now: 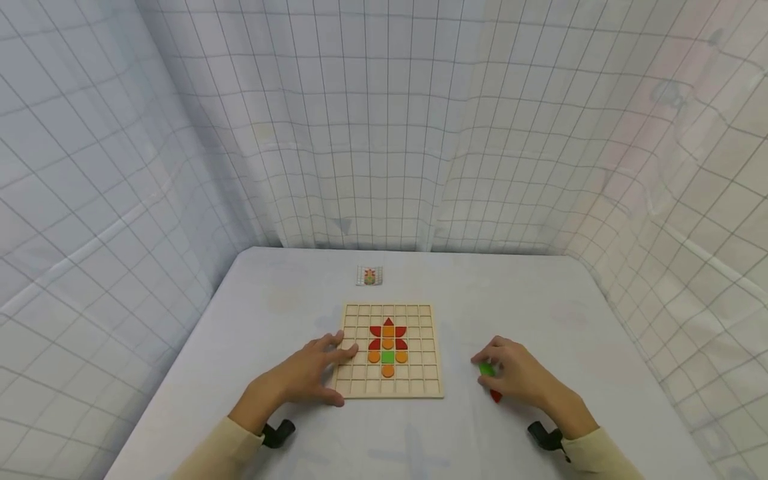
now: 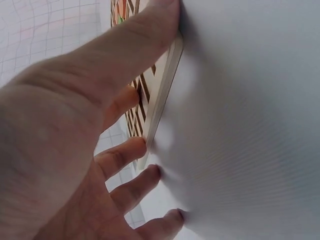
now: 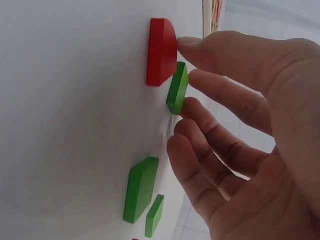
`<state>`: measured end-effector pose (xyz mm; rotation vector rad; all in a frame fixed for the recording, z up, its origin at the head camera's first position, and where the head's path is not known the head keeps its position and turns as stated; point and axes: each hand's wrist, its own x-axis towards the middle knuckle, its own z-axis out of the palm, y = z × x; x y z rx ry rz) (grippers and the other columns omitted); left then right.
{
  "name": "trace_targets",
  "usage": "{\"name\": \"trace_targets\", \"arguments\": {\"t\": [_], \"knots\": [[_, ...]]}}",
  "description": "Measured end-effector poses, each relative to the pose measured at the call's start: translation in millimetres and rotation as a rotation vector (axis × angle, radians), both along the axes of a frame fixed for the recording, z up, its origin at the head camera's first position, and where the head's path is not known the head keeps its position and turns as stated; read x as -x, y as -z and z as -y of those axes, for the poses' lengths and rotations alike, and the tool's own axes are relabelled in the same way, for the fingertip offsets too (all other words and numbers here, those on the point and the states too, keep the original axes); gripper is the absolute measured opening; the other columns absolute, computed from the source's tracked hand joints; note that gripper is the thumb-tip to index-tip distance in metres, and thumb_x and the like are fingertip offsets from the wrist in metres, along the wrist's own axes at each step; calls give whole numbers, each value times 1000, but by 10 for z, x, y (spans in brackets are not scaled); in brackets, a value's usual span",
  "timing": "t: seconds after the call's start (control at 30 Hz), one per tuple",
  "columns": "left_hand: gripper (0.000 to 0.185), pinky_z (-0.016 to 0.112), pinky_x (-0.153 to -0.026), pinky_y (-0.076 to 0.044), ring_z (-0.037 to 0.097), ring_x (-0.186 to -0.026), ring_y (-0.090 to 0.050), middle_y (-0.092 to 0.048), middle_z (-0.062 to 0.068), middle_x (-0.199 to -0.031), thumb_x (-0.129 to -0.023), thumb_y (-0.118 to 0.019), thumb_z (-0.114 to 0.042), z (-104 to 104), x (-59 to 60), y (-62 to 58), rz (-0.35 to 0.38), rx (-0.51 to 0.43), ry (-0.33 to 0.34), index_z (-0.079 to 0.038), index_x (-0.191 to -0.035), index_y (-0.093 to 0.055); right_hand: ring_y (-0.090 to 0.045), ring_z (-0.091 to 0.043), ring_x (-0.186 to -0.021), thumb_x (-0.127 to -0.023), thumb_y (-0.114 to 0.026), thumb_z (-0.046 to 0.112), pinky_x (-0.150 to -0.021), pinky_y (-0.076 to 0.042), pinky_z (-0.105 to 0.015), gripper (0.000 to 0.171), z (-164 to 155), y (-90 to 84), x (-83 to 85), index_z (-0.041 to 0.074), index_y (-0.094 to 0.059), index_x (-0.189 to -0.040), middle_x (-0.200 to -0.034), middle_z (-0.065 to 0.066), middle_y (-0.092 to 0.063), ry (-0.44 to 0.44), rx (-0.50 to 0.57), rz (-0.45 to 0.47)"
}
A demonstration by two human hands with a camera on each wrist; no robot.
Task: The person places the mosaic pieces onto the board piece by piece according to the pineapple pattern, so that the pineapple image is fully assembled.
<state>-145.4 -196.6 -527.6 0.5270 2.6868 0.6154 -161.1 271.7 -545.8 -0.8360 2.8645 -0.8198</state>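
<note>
- Two hands work at a white-covered table (image 1: 420,440): the left hand (image 1: 309,377) lies on the wooden grid board (image 1: 360,387), the right hand (image 1: 519,377) is over loose pieces at about 3 o'clock from the board.
- The left hand is spread, fingers nearly straight and gripping nothing; in the left-wrist view the thumb (image 2: 145,35) runs along the board's edge (image 2: 167,75) and the fingertips press on the open cells, seemingly to steady the board.
- The board is pale, smooth wood cut into square cells. At its centre sits a flower-like figure (image 1: 388,347) of red curved pieces and orange rounds with one green square.
- The right hand is loosely curled with fingertips down on the pieces. In the right-wrist view the thumb touches a red half-round block (image 3: 161,50) and the next finger touches a small green block (image 3: 177,87); whether it has one pinched yet, I cannot tell.
- Two more green pieces lie nearby on the cloth: a thick flat-sided one (image 3: 140,187) and a thin slab (image 3: 154,216). All look like painted wood, matte with crisp edges.
- A small pattern card (image 1: 369,275) lies at 12 o'clock from the board and shows a like figure, probably the model.
- Gridded white fabric (image 1: 384,120) walls the table in.
</note>
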Motion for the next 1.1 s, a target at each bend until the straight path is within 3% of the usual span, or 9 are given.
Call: {"name": "trace_targets", "arguments": {"t": [0.27, 0.4, 0.87, 1.1], "knots": [[106, 76, -134, -43, 55, -172, -39, -38, 17, -190, -82, -108, -41, -4, -22, 24, -15, -11, -19, -28, -174, -58, -76, -8, -96, -96, -92, 2, -85, -68, -25, 22, -90, 14, 26, 8, -89, -118, -111, 1, -77, -29, 78, 77], [106, 75, -134, -43, 56, -172, -38, -38, 16, -190, -81, -108, -42, -11, -23, 39, -6, -15, -19, -29, -174, -58, -76, -4, -95, -97, -92, 3, -85, -68, -23, 20, -81, 12, 23, 7, -88, -117, -110, 1, -77, -29, 67, 91], [105, 76, -131, -45, 59, -171, -40, -37, 19, -190, -84, -106, -43, 6, -40, 55, -25, -20, -15, -27, -175, -56, -68, -4, -89, -97, -94, 8, -79, -62, -23, 18, 84, -10, 81, 10, -86, -113, -103, 6, -77, -9, -15, 3], [106, 78, -132, -44, 60, -171, -38, -36, 17, -191, -83, -106, -44, 14, -20, 70, -18, -20, -14, -27, -175, -56, -71, -3, -92, -95, -93, 5, -82, -65, -22, 20, 181, 59, 87, 9, -85, -113, -105, 5, -78, -2, 34, -54]]}}
